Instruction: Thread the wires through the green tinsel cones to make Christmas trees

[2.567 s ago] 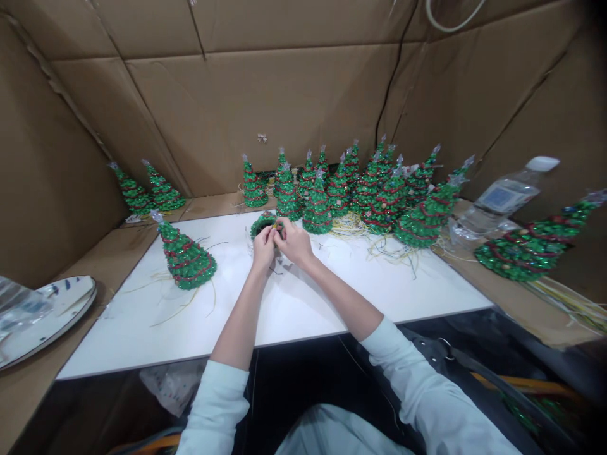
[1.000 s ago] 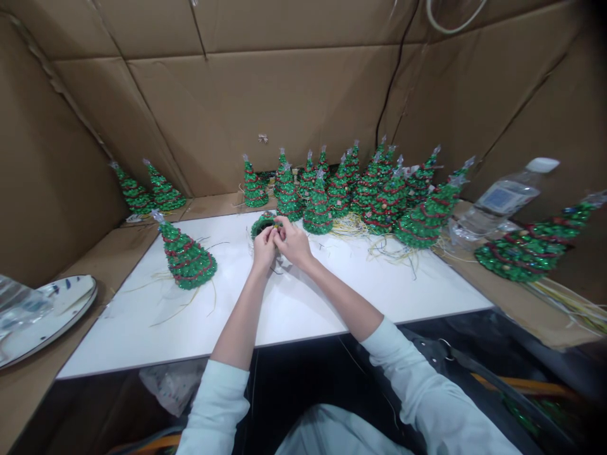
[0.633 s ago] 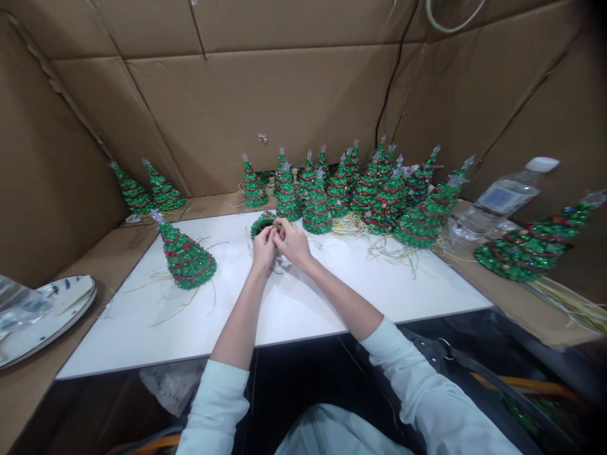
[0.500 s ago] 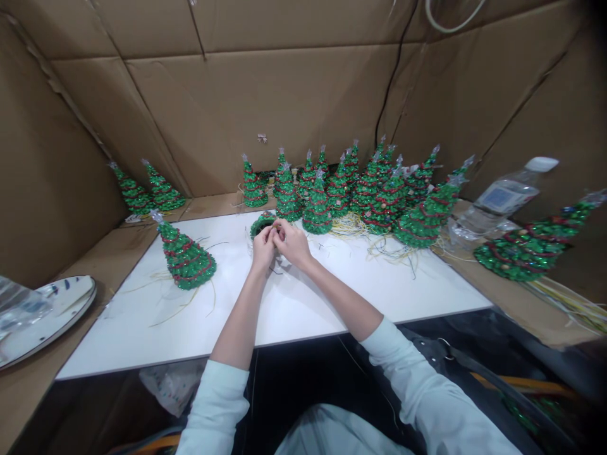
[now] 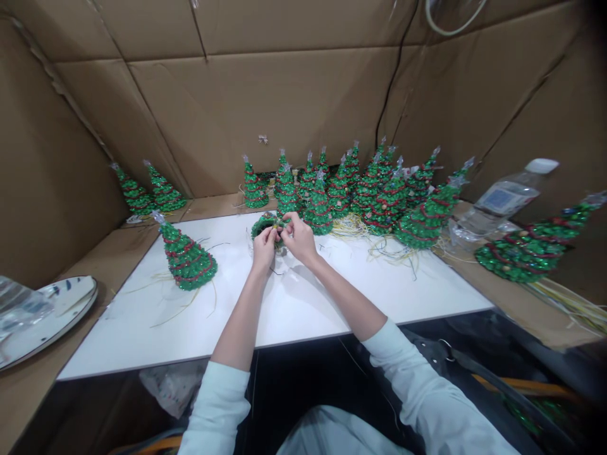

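A green tinsel Christmas tree [image 5: 262,224] lies on its side on the white board [image 5: 303,303], its dark, open base facing me. In front of that base, my left hand [image 5: 264,248] is closed in a pinch on a thin yellowish wire [image 5: 275,226]. Close beside it on the right, my right hand [image 5: 300,240] is also pinched shut, and what lies between its fingertips is too small to make out. The fingertips of both hands nearly meet. Another tree [image 5: 190,259] with red garland and a silvery star leans upright to the left, thin wires trailing from under it.
Several finished-looking trees [image 5: 339,193] crowd the board's far edge, with loose yellow and white wires [image 5: 351,226] around them. On the right stand a clear plastic bottle [image 5: 502,196] and a tilted tree [image 5: 531,249]. A plate [image 5: 71,316] sits at left. Cardboard walls [image 5: 294,107] enclose the table.
My right hand has shifted slightly right and up, opening a small gap from my left. The left hand stays nearly in place, and more of the yellowish wire now shows.
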`<act>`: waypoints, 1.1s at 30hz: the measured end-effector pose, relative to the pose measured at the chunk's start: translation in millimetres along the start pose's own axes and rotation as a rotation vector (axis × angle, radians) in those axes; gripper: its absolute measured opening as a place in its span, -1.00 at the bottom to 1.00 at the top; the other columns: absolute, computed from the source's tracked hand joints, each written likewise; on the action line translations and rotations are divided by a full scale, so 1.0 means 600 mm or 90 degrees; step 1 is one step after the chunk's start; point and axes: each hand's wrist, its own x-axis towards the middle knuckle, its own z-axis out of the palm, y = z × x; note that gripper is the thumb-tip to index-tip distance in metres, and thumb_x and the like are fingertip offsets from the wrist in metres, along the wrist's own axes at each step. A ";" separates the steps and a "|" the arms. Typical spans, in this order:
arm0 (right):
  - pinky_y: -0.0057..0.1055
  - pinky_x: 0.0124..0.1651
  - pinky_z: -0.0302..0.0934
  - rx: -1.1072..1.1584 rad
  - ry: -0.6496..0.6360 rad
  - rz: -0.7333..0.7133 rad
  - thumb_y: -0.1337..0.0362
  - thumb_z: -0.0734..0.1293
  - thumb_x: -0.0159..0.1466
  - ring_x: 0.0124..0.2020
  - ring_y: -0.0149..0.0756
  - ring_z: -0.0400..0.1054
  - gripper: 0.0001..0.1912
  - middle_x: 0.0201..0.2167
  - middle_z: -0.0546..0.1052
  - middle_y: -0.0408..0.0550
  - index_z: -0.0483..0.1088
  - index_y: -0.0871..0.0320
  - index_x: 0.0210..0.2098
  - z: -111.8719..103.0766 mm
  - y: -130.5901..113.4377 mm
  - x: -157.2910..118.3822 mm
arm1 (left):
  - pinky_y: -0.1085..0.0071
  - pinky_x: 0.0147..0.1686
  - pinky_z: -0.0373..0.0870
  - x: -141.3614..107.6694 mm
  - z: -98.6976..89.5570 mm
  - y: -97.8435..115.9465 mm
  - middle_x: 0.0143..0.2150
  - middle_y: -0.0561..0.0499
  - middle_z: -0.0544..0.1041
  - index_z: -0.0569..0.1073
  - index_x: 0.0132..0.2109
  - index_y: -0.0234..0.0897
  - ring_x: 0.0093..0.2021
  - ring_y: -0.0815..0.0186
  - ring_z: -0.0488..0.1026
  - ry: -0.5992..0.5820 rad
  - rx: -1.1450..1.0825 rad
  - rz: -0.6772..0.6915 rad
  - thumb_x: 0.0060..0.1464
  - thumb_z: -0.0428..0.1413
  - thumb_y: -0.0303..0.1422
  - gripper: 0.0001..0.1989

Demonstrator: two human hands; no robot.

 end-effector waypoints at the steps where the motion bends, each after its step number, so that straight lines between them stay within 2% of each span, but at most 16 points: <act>1: -0.46 -0.30 0.14 -0.011 -0.012 -0.016 0.34 0.12 0.16 -0.39 -0.34 0.28 -0.72 -0.41 0.38 -0.10 0.27 0.14 -0.14 -0.002 -0.001 0.000 | 0.46 -0.25 0.30 0.000 0.000 -0.001 -0.41 -0.01 0.49 0.47 -0.31 -0.36 -0.36 0.36 0.40 0.001 0.000 -0.002 0.03 0.02 -0.29 -0.77; 4: -0.45 -0.27 0.14 -0.040 -0.042 -0.047 0.32 0.11 0.20 -0.36 -0.32 0.28 -0.73 -0.32 0.39 -0.05 0.33 0.12 -0.15 -0.005 -0.006 -0.001 | 0.46 -0.24 0.30 0.000 0.001 0.000 -0.38 -0.02 0.50 0.47 -0.30 -0.36 -0.34 0.35 0.40 0.009 -0.006 -0.005 0.02 0.03 -0.29 -0.78; 8: -0.46 -0.26 0.15 -0.047 -0.046 -0.040 0.29 0.11 0.25 -0.35 -0.33 0.28 -0.73 -0.30 0.38 -0.05 0.34 0.12 -0.13 -0.007 -0.007 0.001 | 0.44 -0.21 0.29 -0.002 0.002 0.005 -0.36 -0.03 0.51 0.48 -0.30 -0.34 -0.30 0.32 0.40 0.007 0.005 0.005 0.03 0.03 -0.31 -0.79; 13: -0.46 -0.28 0.13 -0.017 -0.056 -0.016 0.25 0.15 0.23 -0.37 -0.35 0.27 -0.78 -0.41 0.39 -0.09 0.40 0.15 -0.35 0.004 -0.001 0.005 | 0.42 -0.20 0.27 -0.008 0.004 0.011 -0.34 -0.04 0.52 0.48 -0.28 -0.34 -0.28 0.29 0.40 0.014 0.059 0.029 0.04 0.00 -0.35 -0.80; 16: -0.46 -0.30 0.14 0.026 -0.047 0.038 0.23 0.15 0.22 -0.41 -0.36 0.26 -0.76 -0.50 0.38 -0.12 0.41 0.16 -0.41 0.016 0.001 0.003 | 0.42 -0.22 0.27 -0.014 0.007 0.013 -0.34 -0.04 0.51 0.48 -0.30 -0.32 -0.30 0.28 0.39 0.030 0.087 0.037 0.04 -0.02 -0.35 -0.80; 20: -0.44 -0.28 0.16 0.011 -0.008 0.061 0.27 0.15 0.21 -0.39 -0.36 0.26 -0.78 -0.46 0.36 -0.11 0.41 0.17 -0.32 0.012 0.004 0.008 | 0.44 -0.27 0.25 -0.019 0.012 0.016 -0.39 -0.02 0.49 0.48 -0.32 -0.31 -0.35 0.29 0.37 0.038 0.114 0.040 0.06 -0.02 -0.34 -0.80; 23: -0.40 -0.20 0.19 -0.028 0.001 -0.017 0.30 0.15 0.22 -0.26 -0.31 0.27 -0.72 -0.24 0.34 -0.02 0.36 0.14 -0.11 -0.013 0.011 0.022 | 0.46 -0.34 0.23 -0.015 0.011 0.017 -0.51 0.02 0.42 0.46 -0.42 -0.31 -0.46 0.35 0.31 0.022 0.131 0.024 0.07 -0.02 -0.32 -0.78; 25: -0.34 -0.12 0.19 -0.048 -0.059 -0.125 0.32 0.16 0.21 -0.13 -0.26 0.24 -0.66 -0.09 0.31 0.02 0.34 0.08 -0.03 -0.032 0.017 0.034 | 0.47 -0.40 0.21 -0.009 0.006 0.016 -0.56 0.05 0.37 0.43 -0.48 -0.31 -0.51 0.38 0.25 -0.009 0.129 0.024 0.06 -0.02 -0.31 -0.75; 29: -0.16 0.04 0.05 -0.124 -0.255 -0.377 0.42 0.19 0.17 0.09 -0.13 0.09 -0.64 0.03 0.34 -0.01 0.39 0.06 -0.07 -0.055 0.025 0.059 | 0.47 -0.45 0.18 0.004 -0.008 0.014 -0.60 0.07 0.33 0.39 -0.52 -0.31 -0.54 0.40 0.22 -0.069 0.102 0.006 0.03 0.01 -0.28 -0.75; 31: -0.12 0.07 -0.03 -0.164 -0.303 -0.446 0.43 0.19 0.17 0.14 -0.11 0.03 -0.67 0.05 0.35 -0.02 0.41 0.07 -0.11 -0.058 0.029 0.071 | 0.46 -0.47 0.17 0.009 -0.014 0.014 -0.60 0.07 0.33 0.39 -0.51 -0.31 -0.54 0.40 0.21 -0.101 0.088 -0.012 0.02 0.02 -0.27 -0.75; 33: -0.14 0.07 -0.06 -0.186 -0.327 -0.482 0.39 0.20 0.20 0.12 -0.13 0.07 -0.73 0.02 0.39 -0.03 0.43 0.07 -0.16 -0.059 0.031 0.082 | 0.46 -0.47 0.15 0.011 -0.019 0.015 -0.60 0.07 0.32 0.40 -0.51 -0.31 -0.54 0.40 0.21 -0.130 0.083 -0.023 0.00 0.03 -0.28 -0.77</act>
